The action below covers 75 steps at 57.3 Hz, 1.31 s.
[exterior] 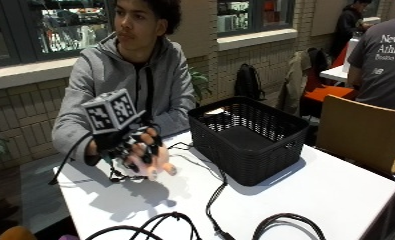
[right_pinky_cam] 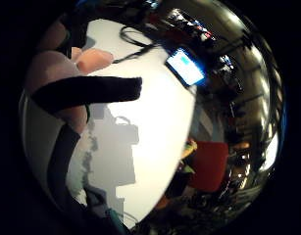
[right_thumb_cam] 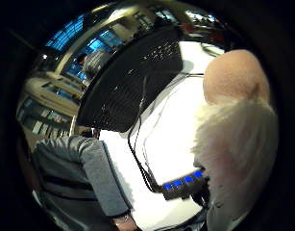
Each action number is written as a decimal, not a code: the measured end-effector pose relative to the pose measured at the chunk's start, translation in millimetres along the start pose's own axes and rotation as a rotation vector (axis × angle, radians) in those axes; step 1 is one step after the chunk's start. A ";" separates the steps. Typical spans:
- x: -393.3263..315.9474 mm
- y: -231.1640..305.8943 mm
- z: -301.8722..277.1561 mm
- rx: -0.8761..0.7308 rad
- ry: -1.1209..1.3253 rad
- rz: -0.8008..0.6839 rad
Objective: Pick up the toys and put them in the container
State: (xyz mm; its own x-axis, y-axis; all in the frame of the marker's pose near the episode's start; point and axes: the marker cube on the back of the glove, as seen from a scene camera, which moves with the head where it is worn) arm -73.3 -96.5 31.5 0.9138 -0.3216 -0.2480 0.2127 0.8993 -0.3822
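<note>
In the outside view my gloved right hand [exterior: 134, 147] is raised above the white table [exterior: 330, 195], left of the black basket [exterior: 250, 150]. Its fingers curl round a small peach-coloured toy [exterior: 162, 169] that sticks out below them. In the thumb side palm view the toy [right_thumb_cam: 233, 120] sits close to the palm, showing a peach rounded part and white fluff. The basket [right_thumb_cam: 132, 82] stands beyond it on the table. What lies inside the basket is not visible.
Black cables [exterior: 213, 200] trail across the table in front of the basket. A small device with blue lights [right_thumb_cam: 183, 185] lies on the table, and a lit blue screen [right_pinky_cam: 186, 66] near its edge. A wooden chair [exterior: 360, 130] stands at the right.
</note>
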 end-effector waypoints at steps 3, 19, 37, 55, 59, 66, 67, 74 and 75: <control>16.2 16.2 -24.0 0.011 0.042 0.033; 1.6 114.4 -112.9 -0.026 0.294 0.163; -139.2 49.7 -180.7 0.118 0.158 -0.129; -251.7 -112.9 -149.3 -0.021 0.071 -0.512; -246.5 -144.3 -121.8 -0.037 0.167 -0.546; -266.3 -170.0 -93.0 -0.171 0.062 -0.336; -260.6 -170.4 -88.9 -0.195 0.103 -0.399; -261.1 -167.4 -76.7 -0.277 0.190 -0.350; -262.9 -166.4 -77.2 -0.270 0.177 -0.317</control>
State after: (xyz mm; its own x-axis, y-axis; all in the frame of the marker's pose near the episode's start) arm -375.6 -184.5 91.6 0.7399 -0.6355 -0.2209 0.3528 0.6461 -0.6768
